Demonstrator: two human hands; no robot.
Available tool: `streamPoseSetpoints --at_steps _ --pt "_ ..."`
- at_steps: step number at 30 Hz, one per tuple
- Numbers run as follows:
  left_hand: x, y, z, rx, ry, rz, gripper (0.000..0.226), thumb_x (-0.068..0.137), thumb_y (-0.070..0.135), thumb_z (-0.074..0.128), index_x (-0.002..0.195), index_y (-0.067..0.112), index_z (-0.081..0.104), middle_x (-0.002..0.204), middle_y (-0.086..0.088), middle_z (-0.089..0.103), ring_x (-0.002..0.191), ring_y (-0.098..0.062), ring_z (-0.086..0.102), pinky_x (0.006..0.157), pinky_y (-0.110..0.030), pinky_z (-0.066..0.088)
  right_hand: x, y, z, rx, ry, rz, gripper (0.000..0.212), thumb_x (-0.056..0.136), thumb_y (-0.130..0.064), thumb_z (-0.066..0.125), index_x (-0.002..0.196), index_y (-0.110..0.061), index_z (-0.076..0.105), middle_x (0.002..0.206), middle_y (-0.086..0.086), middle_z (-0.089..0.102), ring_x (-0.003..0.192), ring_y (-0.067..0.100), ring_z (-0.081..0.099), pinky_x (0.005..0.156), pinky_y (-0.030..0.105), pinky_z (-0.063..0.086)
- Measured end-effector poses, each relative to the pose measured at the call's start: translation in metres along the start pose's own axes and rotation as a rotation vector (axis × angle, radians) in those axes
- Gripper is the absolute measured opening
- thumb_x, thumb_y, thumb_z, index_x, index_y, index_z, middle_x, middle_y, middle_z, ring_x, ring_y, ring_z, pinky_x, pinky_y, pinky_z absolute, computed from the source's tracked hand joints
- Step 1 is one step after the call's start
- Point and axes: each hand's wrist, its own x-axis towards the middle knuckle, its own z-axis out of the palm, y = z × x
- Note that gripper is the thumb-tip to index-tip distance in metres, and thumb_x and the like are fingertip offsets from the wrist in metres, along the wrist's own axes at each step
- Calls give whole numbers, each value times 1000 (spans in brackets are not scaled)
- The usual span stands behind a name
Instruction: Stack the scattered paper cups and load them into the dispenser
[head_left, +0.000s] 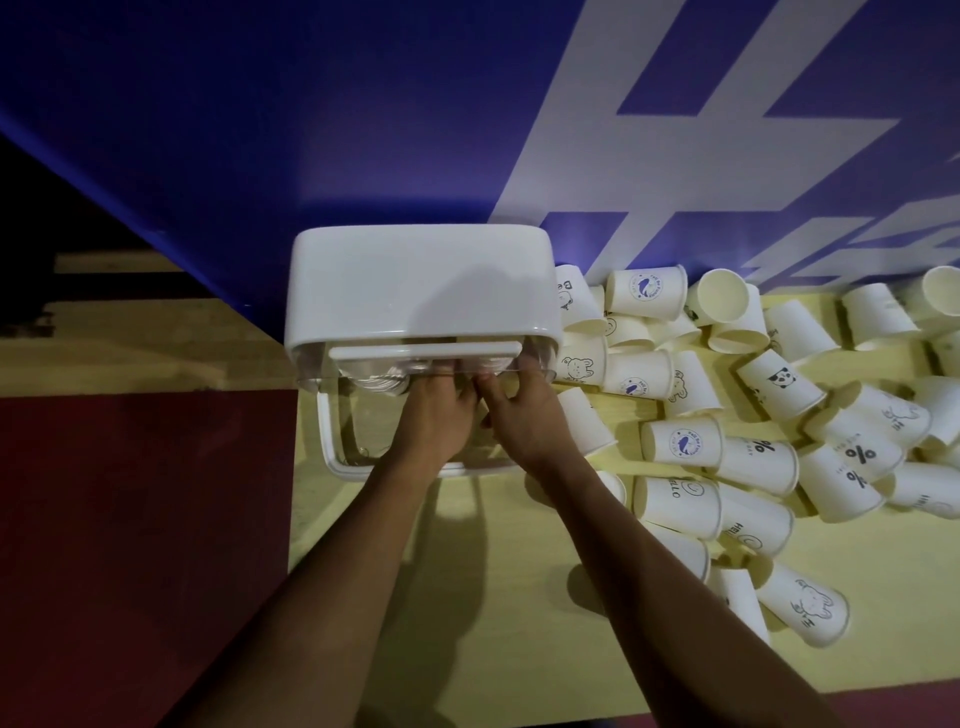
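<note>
A: So, how will the white printed paper cups (680, 441) handle?
B: Light and crushable, I'd judge; take them by the walls. They lie scattered on the yellow counter (493, 597), right of frame
A: And the white clear-fronted plastic dispenser (415, 280)?
B: Centre of frame; left hand (434, 415) and right hand (524, 415) reach into it, fingers hidden, so I cannot tell their grip. Contents blurred

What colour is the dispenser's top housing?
The dispenser's top housing is white; the head view shows it.

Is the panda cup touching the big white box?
Apart. The head view shows the panda cup lying far to the right of the white dispenser box, with other cups lying between them.
</note>
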Motion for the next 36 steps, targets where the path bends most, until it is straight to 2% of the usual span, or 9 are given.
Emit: streamPoseSetpoints --at_steps 5,10,12,15,19,25,28,32,36 --pt "-4 0 1 -44 -21 3 25 99 20 55 117 8 65 107 -14 72 98 -31 69 72 -30 44 -5 -1 -4 25 -18 23 70 87 -73 53 143 -33 40 124 -3 68 98 29 73 86 46 60" --pt "-22 4 -8 -24 -38 6 43 94 28 65 135 20 54 127 -2 67 116 -23 64 87 -28 46 -32 -7 -24 -27 -76 76 69 87 -71 57 144 -35 44 114 3 74 100 26 72 88 38 57" --pt "-49 9 -14 -10 -32 -4 48 98 35 62 142 25 48 134 0 64 119 -23 63 91 -31 48 -57 -10 -43 6 -78 103 67 89 -65 60 146 -32 50 123 -1 73 104 20 72 93 41 57" --pt "-100 26 -20 -47 -10 35 46 100 38 60 144 26 53 139 7 61 123 -15 61 96 -27 48 -95 -3 -84 121 6 169 44 97 -36 67 138 -25 61 114 -10 75 96 9 74 91 43 59" --pt "-127 70 5 -114 -84 249 32 97 37 65 128 31 62 121 16 67 109 0 61 89 -27 55 -130 18 -150 61 228 218 31 98 -30 67 129 -26 67 92 -9 78 81 4 73 84 42 60" --pt "-105 164 74 12 -187 502 40 95 43 64 133 34 56 128 17 62 113 -4 58 91 -29 54 -159 45 -237 159 424 222 27 99 -25 66 125 -24 69 87 -8 77 80 6 74 83 44 60" --pt "-97 209 114 70 -208 554 46 95 47 63 138 33 52 134 13 59 119 -7 57 93 -33 55 -160 71 -275 186 431 234 26 99 -25 65 125 -25 69 90 -9 78 80 7 74 84 46 60" --pt "-81 255 171 184 -246 626 52 94 46 64 142 32 49 139 12 55 123 -10 54 89 -27 47 -151 111 -321 146 413 229 25 99 -26 64 124 -26 69 87 -10 77 81 6 73 85 45 59" --pt "-43 275 225 435 -284 700 62 91 40 68 148 28 45 153 8 46 137 -15 44 104 -33 44 -137 152 -368 121 357 221 23 99 -33 64 121 -33 69 93 -11 78 86 9 72 84 45 59"
